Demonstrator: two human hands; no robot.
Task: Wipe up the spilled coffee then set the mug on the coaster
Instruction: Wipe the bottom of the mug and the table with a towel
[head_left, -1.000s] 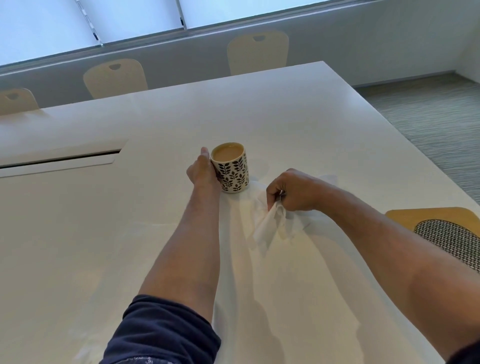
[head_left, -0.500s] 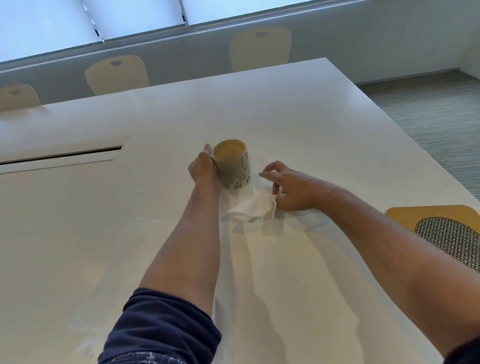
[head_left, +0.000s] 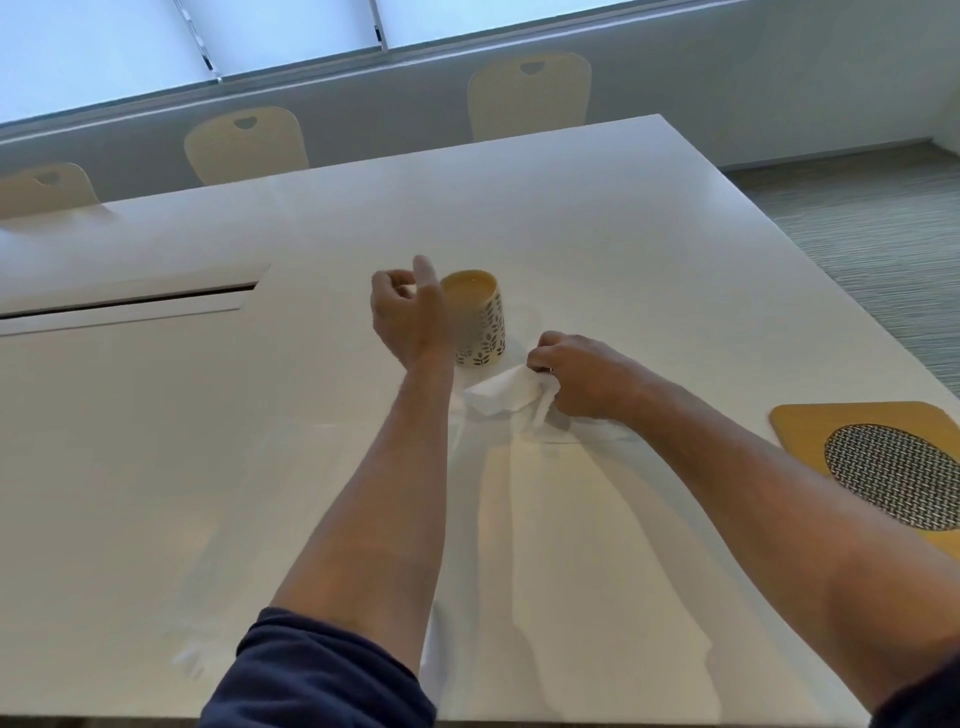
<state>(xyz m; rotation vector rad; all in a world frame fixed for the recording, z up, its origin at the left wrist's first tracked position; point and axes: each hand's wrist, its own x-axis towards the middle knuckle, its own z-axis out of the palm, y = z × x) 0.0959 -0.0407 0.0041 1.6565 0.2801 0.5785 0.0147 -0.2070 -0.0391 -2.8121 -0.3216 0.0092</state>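
A leaf-patterned mug (head_left: 480, 325) full of milky coffee stands upright near the middle of the white table (head_left: 597, 218). My left hand (head_left: 408, 312) hovers just left of the mug, lifted off it, with its fingers loosely curled and holding nothing. My right hand (head_left: 571, 371) grips a crumpled white tissue (head_left: 501, 395) that lies on the table right in front of the mug. A yellow coaster (head_left: 810, 431) with a round woven insert lies at the right table edge. I cannot make out any spilled coffee on the white surface.
A long cable slot (head_left: 130, 306) is cut into the table at the left. Three pale chairs (head_left: 530, 96) stand along the far side under the windows. Carpeted floor (head_left: 872, 234) lies beyond the table's right edge.
My left hand has let go of the mug and lifted up beside it. My right hand has closed on the tissue again in front of the mug. The camera view shifted slightly.
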